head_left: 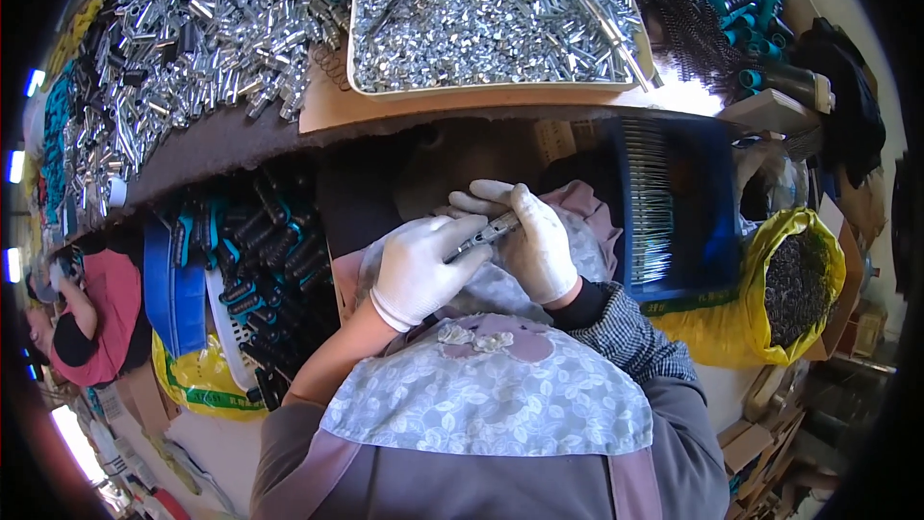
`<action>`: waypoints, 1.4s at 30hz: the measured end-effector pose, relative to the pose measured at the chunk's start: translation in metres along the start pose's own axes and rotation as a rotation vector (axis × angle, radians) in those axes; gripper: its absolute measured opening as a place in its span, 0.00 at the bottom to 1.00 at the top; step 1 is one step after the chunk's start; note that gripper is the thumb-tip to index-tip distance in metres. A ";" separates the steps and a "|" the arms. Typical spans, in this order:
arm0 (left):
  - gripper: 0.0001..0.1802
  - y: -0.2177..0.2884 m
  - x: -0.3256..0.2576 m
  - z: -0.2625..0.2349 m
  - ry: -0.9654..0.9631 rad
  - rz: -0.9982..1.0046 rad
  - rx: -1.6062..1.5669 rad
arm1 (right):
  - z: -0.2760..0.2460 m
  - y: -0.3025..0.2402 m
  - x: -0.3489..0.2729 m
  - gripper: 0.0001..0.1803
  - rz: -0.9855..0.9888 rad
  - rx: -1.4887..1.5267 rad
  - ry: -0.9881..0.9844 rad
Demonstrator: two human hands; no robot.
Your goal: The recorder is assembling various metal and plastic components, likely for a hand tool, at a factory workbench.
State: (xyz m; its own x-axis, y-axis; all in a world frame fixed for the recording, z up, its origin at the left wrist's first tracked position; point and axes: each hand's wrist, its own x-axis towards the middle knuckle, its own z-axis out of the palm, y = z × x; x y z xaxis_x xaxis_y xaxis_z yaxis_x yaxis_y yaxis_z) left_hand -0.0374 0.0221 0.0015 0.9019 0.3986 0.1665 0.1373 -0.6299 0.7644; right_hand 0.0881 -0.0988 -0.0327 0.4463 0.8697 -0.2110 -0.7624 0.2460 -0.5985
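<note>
Both my hands wear white gloves and meet in front of my floral apron [481, 404]. Between them is a slim grey metal piece [493, 231] with two narrow arms, its exact kind unclear. My left hand [423, 268] closes its thumb and fingers round the near-left end. At the far-right end, my right hand [544, 248] grips the piece against its palm, thumb raised and fingers curved behind. Part of the piece is hidden by the gloves.
On the bench ahead stand a pale tray [500, 87] of small metal parts and, left, a heap of metal tubes [202, 58]. Black-and-teal handles [279, 250] lie left, a blue bin [693, 221] of thin metal rods right, beside a yellow sack [770, 241]. Another person [101, 313] sits far left.
</note>
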 end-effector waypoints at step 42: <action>0.15 -0.020 -0.001 -0.023 0.103 -0.095 -0.053 | -0.073 -0.400 0.114 0.14 -0.086 -2.716 0.881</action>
State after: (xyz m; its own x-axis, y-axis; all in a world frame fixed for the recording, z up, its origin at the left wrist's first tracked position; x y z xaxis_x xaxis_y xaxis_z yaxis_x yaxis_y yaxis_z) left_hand -0.0501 0.0495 0.0005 0.8385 0.5230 0.1529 0.1956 -0.5509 0.8113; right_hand 0.4782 -0.1295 0.1270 0.8210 0.5498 0.1542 0.4708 -0.8046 0.3619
